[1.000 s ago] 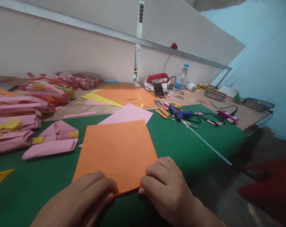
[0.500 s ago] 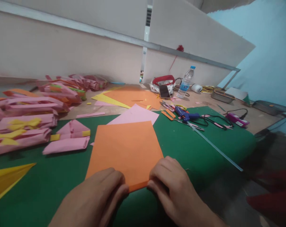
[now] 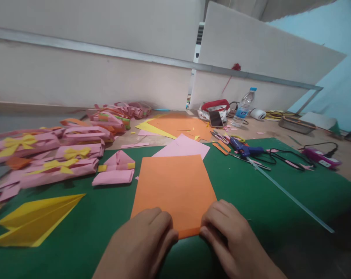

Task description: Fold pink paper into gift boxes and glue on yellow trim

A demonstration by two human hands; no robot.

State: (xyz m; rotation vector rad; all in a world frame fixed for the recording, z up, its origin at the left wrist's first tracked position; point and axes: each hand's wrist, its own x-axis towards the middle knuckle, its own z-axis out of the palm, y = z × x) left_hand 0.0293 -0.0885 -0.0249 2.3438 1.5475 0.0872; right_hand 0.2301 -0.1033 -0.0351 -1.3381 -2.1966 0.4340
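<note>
— Where do we have the orange rectangular paper sheet (image 3: 175, 190)?

— Flat on the green felt mat (image 3: 251, 193), straight in front of us. Its long axis runs away from us, from our hands toward the pink paper sheet (image 3: 183, 147) that its far end overlaps.

— And our hands?

— Both are on the near short edge. Our left hand (image 3: 143, 240) covers the near left corner and our right hand (image 3: 230, 236) the near right corner, with fingers curled down and closed on the paper. The hands are apart. Between them a short stretch of the edge is bare, and there we see a narrow, darker orange strip. Our thumbs are hidden, so we cannot tell how they lie beneath.

— Which hand is nearer?

— Neither. We touch the sheet with both, about level with each other. All the rest of it lies beyond our fingertips.

— What lies around us?

— On our left is a yellow folded paper shape (image 3: 38, 219), well apart from the sheet. Beyond that is a pile of pink folded paper pieces with yellow bows (image 3: 47, 155). On our right, further off, are a blue glue gun (image 3: 242, 146) and a long clear thin rod (image 3: 291, 197) that slants across the mat, apart from the sheet.
</note>
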